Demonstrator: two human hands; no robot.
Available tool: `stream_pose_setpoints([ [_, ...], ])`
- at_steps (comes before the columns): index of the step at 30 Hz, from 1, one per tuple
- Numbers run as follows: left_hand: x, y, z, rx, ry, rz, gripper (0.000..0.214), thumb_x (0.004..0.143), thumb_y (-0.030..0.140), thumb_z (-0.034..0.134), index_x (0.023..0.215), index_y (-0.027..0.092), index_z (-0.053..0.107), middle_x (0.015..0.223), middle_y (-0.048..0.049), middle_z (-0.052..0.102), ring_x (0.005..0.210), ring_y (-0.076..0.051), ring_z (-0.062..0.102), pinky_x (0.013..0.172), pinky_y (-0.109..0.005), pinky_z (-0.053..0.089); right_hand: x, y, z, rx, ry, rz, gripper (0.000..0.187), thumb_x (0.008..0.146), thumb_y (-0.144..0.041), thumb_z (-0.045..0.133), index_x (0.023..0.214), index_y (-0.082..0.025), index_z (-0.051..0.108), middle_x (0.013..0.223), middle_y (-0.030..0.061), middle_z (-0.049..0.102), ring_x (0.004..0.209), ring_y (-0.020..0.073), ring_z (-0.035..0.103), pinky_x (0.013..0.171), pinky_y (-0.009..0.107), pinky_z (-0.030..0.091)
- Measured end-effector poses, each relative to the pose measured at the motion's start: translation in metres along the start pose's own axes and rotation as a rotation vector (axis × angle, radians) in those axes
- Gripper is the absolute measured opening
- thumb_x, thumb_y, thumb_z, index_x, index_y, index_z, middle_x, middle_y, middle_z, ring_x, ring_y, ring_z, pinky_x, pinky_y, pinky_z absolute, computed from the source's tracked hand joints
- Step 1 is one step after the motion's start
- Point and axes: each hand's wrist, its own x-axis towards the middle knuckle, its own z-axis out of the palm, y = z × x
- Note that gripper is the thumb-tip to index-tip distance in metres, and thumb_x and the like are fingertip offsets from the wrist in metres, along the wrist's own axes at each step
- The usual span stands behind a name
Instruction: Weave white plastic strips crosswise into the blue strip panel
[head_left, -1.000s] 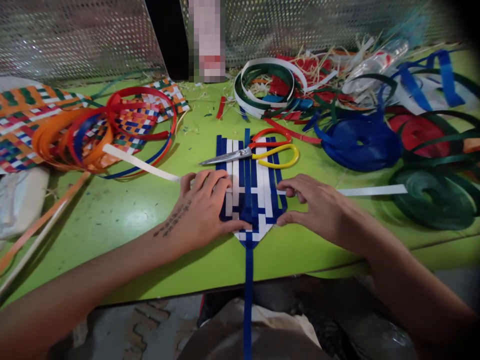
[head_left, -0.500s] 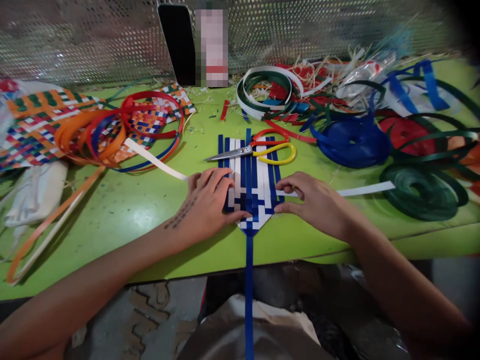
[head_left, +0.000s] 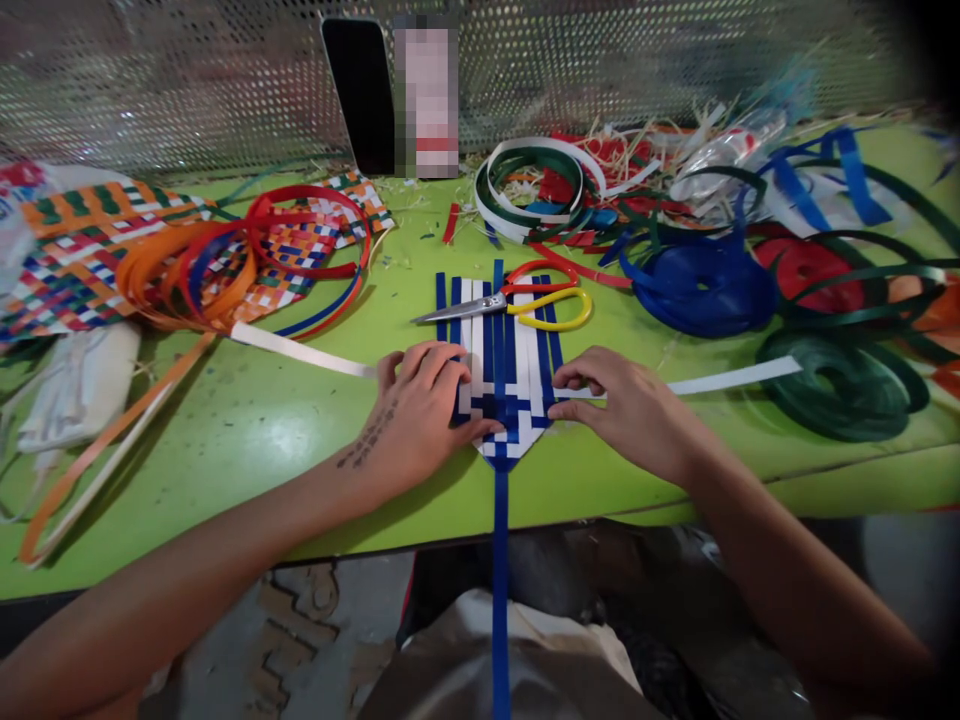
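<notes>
A small blue and white woven strip panel [head_left: 504, 372] lies near the front edge of the green table [head_left: 247, 420]. My left hand [head_left: 420, 410] presses on its left side, fingers curled over the strips. My right hand [head_left: 626, 405] pinches a long white strip [head_left: 739, 377] at the panel's right edge. The same white strip runs out to the left [head_left: 300, 350]. A long blue strip [head_left: 499, 560] hangs from the panel over the table edge toward my lap. Scissors [head_left: 510, 302] with red and yellow handles rest on the panel's far end.
Orange, red and blue strip loops [head_left: 247, 260] lie over woven mats [head_left: 75, 250] at left. Blue [head_left: 705, 285], green [head_left: 840, 385] and red [head_left: 814, 265] strip coils sit at right. A dark phone [head_left: 358, 95] leans on the perforated metal wall [head_left: 150, 80] behind.
The white cross strip has been drawn through the panel and its left end has swung nearer. Both hands stay on the panel's sides with small finger shifts; the view tilted slightly.
</notes>
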Motion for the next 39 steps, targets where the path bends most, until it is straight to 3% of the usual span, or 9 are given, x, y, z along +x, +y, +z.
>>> stream_pose_setpoints([
  [9,-0.009,0.004,-0.002,0.068,0.056,0.073,0.055,0.102,0.071,0.061,0.119,0.020,0.072,0.149,-0.0153,0.066,0.144,-0.039,0.052,0.115,-0.058,0.034,-0.007,0.001,0.008,-0.109,0.092,-0.085,0.007,0.096,-0.026,0.078,0.101,-0.024,0.074,0.109,0.0082,0.076,0.106,0.0314,0.068,0.094,0.046,0.047],
  [15,-0.018,0.008,-0.014,0.003,-0.022,0.060,0.071,0.086,0.082,0.074,0.125,0.023,0.071,0.156,-0.0149,0.059,0.143,-0.042,0.049,0.117,-0.061,0.032,-0.028,-0.010,0.013,-0.086,0.272,-0.210,0.016,0.097,-0.030,0.080,0.111,-0.025,0.077,0.111,0.0088,0.076,0.108,0.0315,0.069,0.098,0.048,0.049],
  [23,-0.017,0.013,-0.012,0.014,-0.126,-0.044,0.076,0.089,0.079,0.073,0.135,0.019,0.067,0.144,-0.0173,0.061,0.131,-0.042,0.053,0.111,-0.063,0.036,-0.023,-0.021,0.032,-0.030,0.136,-0.122,0.025,0.093,-0.029,0.085,0.113,-0.020,0.073,0.114,0.0102,0.073,0.111,0.0311,0.067,0.098,0.046,0.053],
  [39,-0.013,0.016,-0.013,-0.040,-0.108,-0.001,0.057,0.086,0.067,0.084,0.120,0.022,0.072,0.149,-0.0146,0.064,0.136,-0.042,0.052,0.109,-0.061,0.037,-0.016,-0.032,0.029,-0.063,0.045,-0.075,0.018,0.096,-0.018,0.076,0.113,-0.021,0.071,0.120,0.0104,0.072,0.114,0.0322,0.063,0.100,0.049,0.049],
])
